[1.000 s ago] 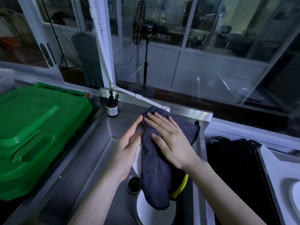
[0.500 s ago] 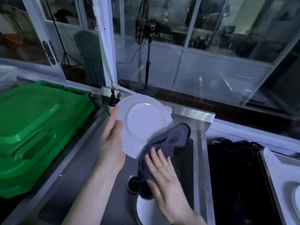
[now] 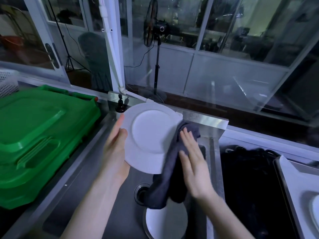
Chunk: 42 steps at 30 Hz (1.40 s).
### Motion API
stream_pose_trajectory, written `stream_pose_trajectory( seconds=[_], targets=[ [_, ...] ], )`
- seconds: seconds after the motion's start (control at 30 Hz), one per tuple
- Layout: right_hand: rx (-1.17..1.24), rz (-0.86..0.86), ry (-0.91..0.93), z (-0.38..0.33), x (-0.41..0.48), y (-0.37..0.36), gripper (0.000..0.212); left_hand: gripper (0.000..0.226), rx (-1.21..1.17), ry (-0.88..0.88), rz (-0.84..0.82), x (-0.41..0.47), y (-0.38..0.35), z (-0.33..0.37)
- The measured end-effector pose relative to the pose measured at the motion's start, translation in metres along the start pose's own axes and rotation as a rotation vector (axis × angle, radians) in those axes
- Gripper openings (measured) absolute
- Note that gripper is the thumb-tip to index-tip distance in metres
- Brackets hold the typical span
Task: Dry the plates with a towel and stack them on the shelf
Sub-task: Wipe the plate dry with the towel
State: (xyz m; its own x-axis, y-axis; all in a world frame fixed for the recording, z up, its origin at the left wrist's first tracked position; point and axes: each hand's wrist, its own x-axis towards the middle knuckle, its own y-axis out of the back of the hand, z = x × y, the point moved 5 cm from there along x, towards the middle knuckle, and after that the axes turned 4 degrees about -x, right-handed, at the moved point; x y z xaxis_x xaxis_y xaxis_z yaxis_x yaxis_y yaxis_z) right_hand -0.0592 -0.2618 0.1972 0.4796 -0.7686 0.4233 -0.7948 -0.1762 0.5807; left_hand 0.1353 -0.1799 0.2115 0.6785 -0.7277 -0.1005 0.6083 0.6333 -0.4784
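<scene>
While held tilted above the steel sink (image 3: 126,219), the white plate (image 3: 150,135) is gripped at its left rim by the left hand (image 3: 114,149), thumb in front. The right hand (image 3: 195,169), fingers straight, presses a dark grey towel (image 3: 170,173) against its right edge. A second plate (image 3: 165,221) lies in the sink; a green crate (image 3: 43,135) sits left of it.

3 white plates are counted: 1 centre plate (image 3: 150,135), 1 bottom plate (image 3: 165,221) and 1 right-edge plate (image 3: 315,211), which is cut off by the frame. 1 dark towel (image 3: 172,169) is seen. 2 hands are counted: 1 left hand (image 3: 114,149) and 1 right hand (image 3: 195,168). At the left, 1 green bin lid (image 3: 43,135), 1 pump bottle (image 3: 120,107) and 1 white basket (image 3: 6,81) are counted. 1 fan (image 3: 151,31) is seen at the top.
</scene>
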Motion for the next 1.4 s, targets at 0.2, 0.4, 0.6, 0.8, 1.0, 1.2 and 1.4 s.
stream_pose_trajectory(
  seconds=[0.2,0.4,0.6,0.8,1.0,1.2,1.4],
  targets=[
    [-0.064,-0.14,0.064,-0.018,0.05,0.016,0.049,0.042,0.085,-0.039,-0.09,-0.013,-0.009,-0.002],
    [-0.332,-0.331,0.364,-0.046,0.029,-0.012,0.052,0.041,0.171,-0.077,-0.137,-0.012,-0.017,-0.008],
    [-0.19,-0.174,0.079,-0.016,0.063,0.002,0.046,0.041,0.218,-0.104,-0.169,-0.014,-0.018,-0.003],
    [0.136,-0.137,-0.098,0.011,0.009,0.022,0.047,0.039,0.085,-0.06,-0.039,-0.006,0.005,-0.004],
    [-0.148,-0.199,0.129,-0.02,-0.037,-0.001,0.05,0.041,0.121,-0.081,-0.067,-0.01,-0.016,-0.021],
    [-0.28,-0.229,0.152,-0.033,-0.004,-0.004,0.05,0.037,0.073,-0.004,-0.205,-0.026,-0.047,-0.047],
    [-0.232,-0.149,-0.055,0.006,-0.005,0.038,0.044,0.038,0.108,0.035,-0.113,-0.023,-0.044,-0.049]
  ],
)
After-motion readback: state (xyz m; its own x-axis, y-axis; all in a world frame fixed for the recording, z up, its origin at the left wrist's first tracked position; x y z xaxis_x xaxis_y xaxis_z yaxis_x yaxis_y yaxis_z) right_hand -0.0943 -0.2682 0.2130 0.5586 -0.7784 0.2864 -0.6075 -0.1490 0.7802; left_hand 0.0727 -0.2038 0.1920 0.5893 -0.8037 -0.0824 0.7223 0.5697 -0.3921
